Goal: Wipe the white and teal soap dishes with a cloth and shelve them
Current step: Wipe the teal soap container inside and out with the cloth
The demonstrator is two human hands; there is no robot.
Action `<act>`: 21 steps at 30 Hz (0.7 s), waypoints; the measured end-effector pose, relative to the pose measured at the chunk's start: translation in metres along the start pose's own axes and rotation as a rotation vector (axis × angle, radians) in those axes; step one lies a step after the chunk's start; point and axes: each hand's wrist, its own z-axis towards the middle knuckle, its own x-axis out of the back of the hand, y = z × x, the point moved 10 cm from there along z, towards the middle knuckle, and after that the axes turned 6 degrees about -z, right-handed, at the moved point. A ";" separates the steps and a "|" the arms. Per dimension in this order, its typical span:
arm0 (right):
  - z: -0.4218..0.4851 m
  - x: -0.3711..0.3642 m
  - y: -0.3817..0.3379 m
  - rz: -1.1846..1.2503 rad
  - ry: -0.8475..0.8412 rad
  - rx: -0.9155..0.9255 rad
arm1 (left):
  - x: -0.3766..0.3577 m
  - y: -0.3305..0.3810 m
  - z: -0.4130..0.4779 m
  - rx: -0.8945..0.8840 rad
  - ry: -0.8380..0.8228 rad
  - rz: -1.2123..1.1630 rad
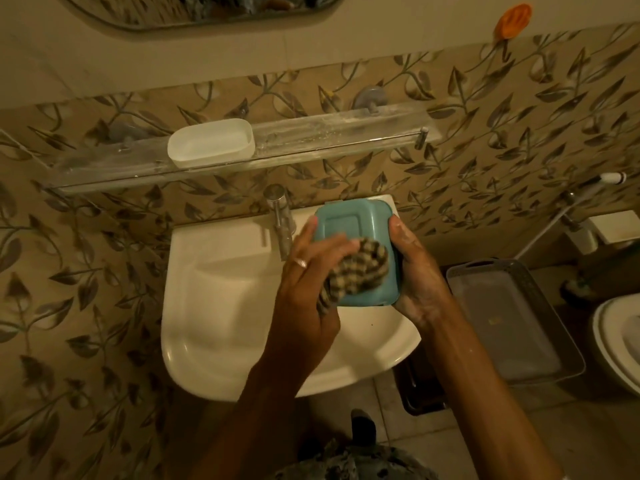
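Note:
The teal soap dish (349, 225) is held over the sink, its flat underside turned up toward me. My right hand (417, 282) grips its right edge. A checked cloth (360, 268) is bunched in my left hand (308, 282), which presses it against the dish's near half. The white soap dish (211, 142) stands upright on the clear glass shelf (329, 140) above the sink, left of the shelf's middle.
A white basin (214, 306) with a chrome tap (278, 216) sits below the shelf. A grey plastic basket (509, 320) stands to the right, with a toilet rim (613, 344) beyond it. An oval mirror hangs above, and an orange object (512, 20) sticks to the wall.

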 end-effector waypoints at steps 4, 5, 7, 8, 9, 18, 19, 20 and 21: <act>0.000 -0.004 0.006 -0.006 0.020 0.007 | 0.032 -0.017 0.038 0.152 0.214 0.061; 0.000 -0.004 0.006 0.005 0.020 0.013 | 0.037 -0.022 0.043 0.178 0.235 0.054; 0.001 -0.004 0.006 0.036 0.031 0.026 | 0.037 -0.028 0.045 0.210 0.228 0.023; 0.001 -0.003 0.006 0.060 0.037 0.026 | 0.034 -0.027 0.042 0.217 0.208 0.017; 0.001 -0.002 0.005 0.091 0.044 0.024 | 0.030 -0.025 0.036 0.213 0.182 0.013; 0.003 0.017 0.001 0.118 0.079 0.047 | -0.004 0.002 -0.030 0.191 0.110 0.056; 0.004 0.016 0.004 0.103 0.071 0.032 | -0.005 0.004 -0.025 0.174 0.109 0.061; 0.004 0.014 0.006 0.090 0.063 0.019 | -0.006 0.003 -0.018 0.162 0.106 0.067; 0.005 0.012 0.009 0.079 0.061 0.008 | -0.006 0.001 -0.009 0.156 0.100 0.082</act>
